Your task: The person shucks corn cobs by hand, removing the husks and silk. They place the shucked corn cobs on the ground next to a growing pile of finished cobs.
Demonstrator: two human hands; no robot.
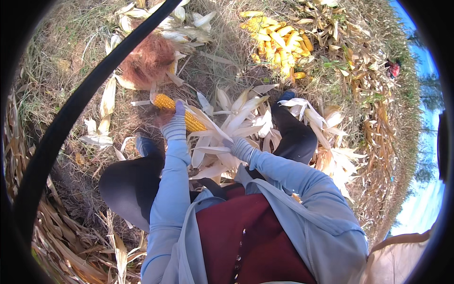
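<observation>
My left hand [175, 120], in a striped glove, is closed around a yellow ear of corn [194, 122]. The ear points up and left, its kernels bare at both sides of the hand, with a little brown silk beside it. My right hand [239, 147], also gloved, is at the pale husk leaves [221, 131] by the ear's lower end; its fingertips are partly hidden among them, so its grip is unclear. More peeled husks [244, 110] lie heaped between my legs.
A pile of husked yellow ears [283, 42] lies ahead on the dry grass. Reddish corn silk [150, 60] is heaped at the upper left among loose husks. Dry cornstalks [372, 106] line the right side, with more stalks [67, 241] at the lower left. A red thing [393, 68] shows far right.
</observation>
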